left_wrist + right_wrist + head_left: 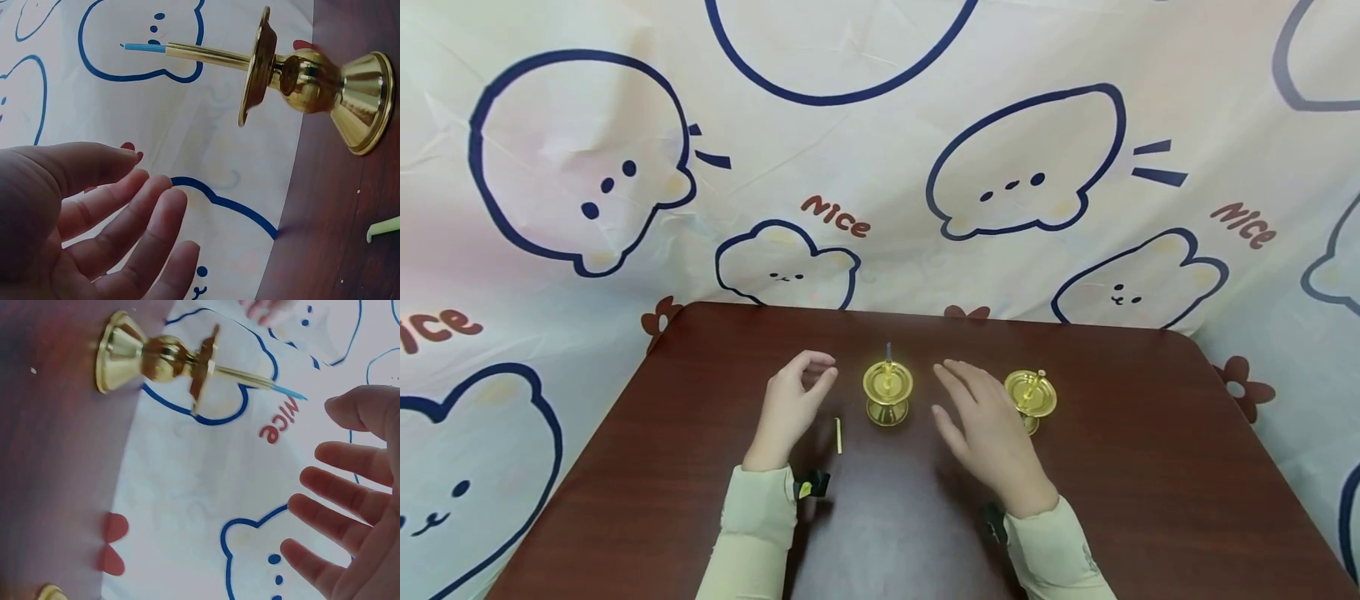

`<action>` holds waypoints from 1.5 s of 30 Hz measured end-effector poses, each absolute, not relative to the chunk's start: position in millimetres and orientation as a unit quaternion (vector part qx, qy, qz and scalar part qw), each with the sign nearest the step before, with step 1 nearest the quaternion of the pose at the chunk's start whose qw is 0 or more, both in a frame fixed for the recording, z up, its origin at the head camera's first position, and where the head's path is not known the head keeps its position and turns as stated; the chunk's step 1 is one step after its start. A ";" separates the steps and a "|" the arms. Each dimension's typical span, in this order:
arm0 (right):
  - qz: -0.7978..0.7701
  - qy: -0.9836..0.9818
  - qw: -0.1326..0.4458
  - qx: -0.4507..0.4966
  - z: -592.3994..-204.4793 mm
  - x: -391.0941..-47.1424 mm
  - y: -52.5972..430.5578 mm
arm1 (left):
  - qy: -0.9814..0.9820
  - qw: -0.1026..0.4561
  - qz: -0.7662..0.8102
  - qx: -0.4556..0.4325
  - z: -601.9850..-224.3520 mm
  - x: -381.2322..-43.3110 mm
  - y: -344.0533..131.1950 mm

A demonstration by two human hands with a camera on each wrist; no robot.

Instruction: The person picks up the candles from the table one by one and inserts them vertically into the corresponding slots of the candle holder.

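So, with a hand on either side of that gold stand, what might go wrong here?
A careless touch might knock the thin blue tip atop the gold stand. The right hand overlaps the second stand in the head view, so a shift could bump it. The yellowish stick lies loose near the left hand and may get brushed.

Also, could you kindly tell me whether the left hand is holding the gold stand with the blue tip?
No, the head view shows the left hand apart from the gold stand, with a gap between them.
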State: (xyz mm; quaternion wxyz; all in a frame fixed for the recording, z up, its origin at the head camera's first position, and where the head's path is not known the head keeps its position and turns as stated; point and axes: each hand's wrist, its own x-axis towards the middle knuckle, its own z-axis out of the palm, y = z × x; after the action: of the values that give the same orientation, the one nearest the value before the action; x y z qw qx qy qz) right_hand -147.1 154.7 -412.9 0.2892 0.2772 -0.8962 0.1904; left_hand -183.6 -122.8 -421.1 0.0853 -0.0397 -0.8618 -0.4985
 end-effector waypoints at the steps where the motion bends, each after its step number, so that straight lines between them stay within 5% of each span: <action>1: 0.195 -0.894 0.294 0.276 -411.6 -146.7 156.6 | -0.864 0.082 -0.495 -0.038 -421.1 -183.3 -122.8; 31: 0.252 -0.916 0.258 0.173 -383.8 -144.8 210.2 | -0.915 -0.051 -0.397 -0.049 -441.2 -186.2 -112.0; 45: 0.271 -0.944 0.153 0.108 -381.9 -143.5 237.0 | -0.922 -0.088 -0.378 -0.008 -443.9 -183.4 -117.4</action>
State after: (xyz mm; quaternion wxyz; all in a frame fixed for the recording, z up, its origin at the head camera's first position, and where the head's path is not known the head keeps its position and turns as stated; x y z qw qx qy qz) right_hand -143.5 237.0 -381.9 0.1532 0.1083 -0.9443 0.2705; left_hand -183.4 -117.4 -443.9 -0.0875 -0.0078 -0.9218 -0.3775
